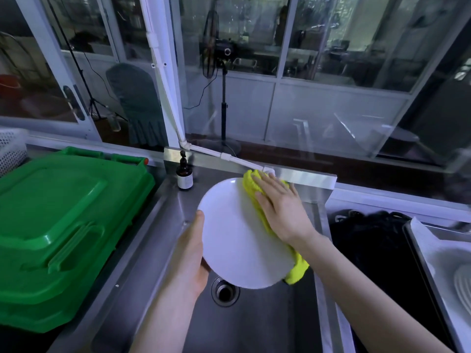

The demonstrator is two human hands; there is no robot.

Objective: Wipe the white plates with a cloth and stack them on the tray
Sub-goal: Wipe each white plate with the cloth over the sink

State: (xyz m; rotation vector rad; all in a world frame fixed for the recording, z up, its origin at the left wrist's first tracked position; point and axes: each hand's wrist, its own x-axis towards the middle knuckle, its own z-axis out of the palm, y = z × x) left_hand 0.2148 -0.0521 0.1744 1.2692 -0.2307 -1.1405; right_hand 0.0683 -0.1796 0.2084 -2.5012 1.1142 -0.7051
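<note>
So the round white plate is up in the air right over the stainless steel sink, tilted toward the person, roughly above the drain. Makes sense, since any drips go straight down the hole.

The left hand grips the plate's left edge. The thumb is hooked over the front of the rim; the other fingers are hidden behind the plate, presumably bracing the back. It's the anchor, so the plate doesn't spin or slip under pressure.

The right hand lies flat, fingers straight and spread, pressing the bright yellow cloth onto the plate's right side. The cloth wraps over that edge and pokes out top and bottom, so I'd guess the rim gets wiped along with the face.

I'd say we're mid-wipe, nothing stacked from this plate yet. The metal tray sits just right of the sink with something white and ribbed in it, probably a finished plate, so it's a short swing over afterwards.

Left of the sink there's a green plastic bin, and a brown pump bottle stands at the sink's back left corner.
</note>
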